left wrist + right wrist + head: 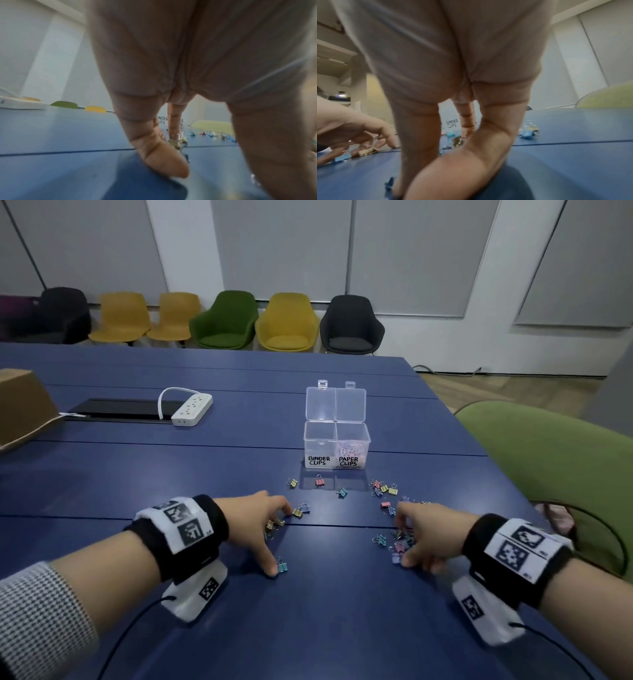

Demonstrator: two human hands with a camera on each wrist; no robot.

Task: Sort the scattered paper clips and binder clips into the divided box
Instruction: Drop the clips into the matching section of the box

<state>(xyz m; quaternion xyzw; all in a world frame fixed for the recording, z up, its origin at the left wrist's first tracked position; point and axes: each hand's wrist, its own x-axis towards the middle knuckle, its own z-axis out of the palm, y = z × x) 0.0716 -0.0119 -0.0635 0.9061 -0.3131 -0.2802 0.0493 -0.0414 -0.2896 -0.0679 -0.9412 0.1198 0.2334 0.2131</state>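
Note:
A clear divided box (337,444) stands open, labelled BINDER CLIPS on the left and PAPER CLIPS on the right. Pink paper clips (352,449) lie in the right compartment. Small coloured binder clips (383,488) are scattered on the blue table (342,611) in front of it. My left hand (281,539) is spread, fingertips down, its thumb touching a blue binder clip (282,566) and its fingers touching yellow clips (297,511). My right hand (402,537) is spread over a cluster of clips (399,542). In the right wrist view a blue clip (389,188) lies by my thumb.
A white power strip (191,409), a black panel (120,409) and a cardboard box (24,405) sit at the table's far left. A green chair (548,460) stands close at the right edge. A row of chairs (233,320) lines the far wall.

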